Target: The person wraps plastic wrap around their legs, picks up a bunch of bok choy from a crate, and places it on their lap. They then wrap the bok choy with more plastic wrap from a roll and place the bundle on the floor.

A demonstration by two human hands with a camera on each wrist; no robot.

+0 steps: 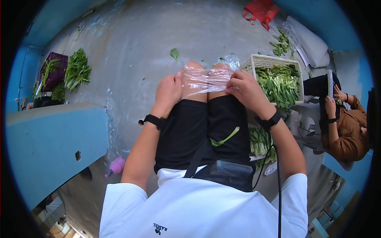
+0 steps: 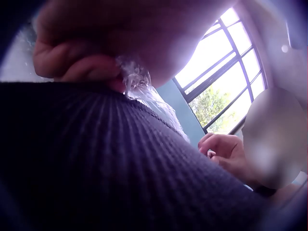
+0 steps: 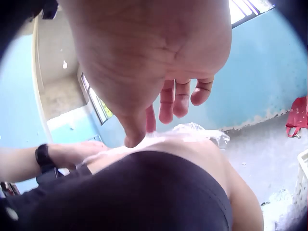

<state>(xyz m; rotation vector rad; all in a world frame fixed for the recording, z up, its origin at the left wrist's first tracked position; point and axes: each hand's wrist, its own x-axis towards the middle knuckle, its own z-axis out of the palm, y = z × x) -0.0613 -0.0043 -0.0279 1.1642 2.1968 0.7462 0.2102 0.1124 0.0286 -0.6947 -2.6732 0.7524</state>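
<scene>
Your left hand [image 1: 168, 90] is curled, fingers bent in on the film [image 1: 204, 81], with a crumpled bunch of it coming out between them. Your right hand [image 1: 248, 89] is partly closed, thumb and forefinger together at the film's other side, the remaining fingers loosely bent and spread. The film lies across your bare knees [image 1: 200, 69], between your two hands, clear and glossy, drawn into fine creases, with a puffed, wrinkled clump beyond the right knee.

Your shorts [image 1: 186, 131] are matt black cloth, ribbed close up in the left wrist view. On the right leg rests a stalk [image 1: 225, 138], pale and slim at one end, leafy green at the other. A black mesh pouch [image 1: 230, 168] sits at your waist, over your smooth white shirt [image 1: 214, 210].

To your right, a cream plastic crate [image 1: 254, 63] with slatted sides holds long, flat greens [image 1: 279, 85]; more bundles [image 1: 260, 142] lie nearer you. The floor [image 1: 131, 43] is grey, smooth and blotched, with a loose leaf [image 1: 174, 54] ahead of your knees. Farther off lie a red bag [image 1: 260, 12] and, on the left, a leafy heap [image 1: 77, 70] beside a purple crate [image 1: 55, 71]. A low blue wall [image 1: 55, 135] has chipped edges and a hole. At the right sits a person in brown [image 1: 349, 131].
</scene>
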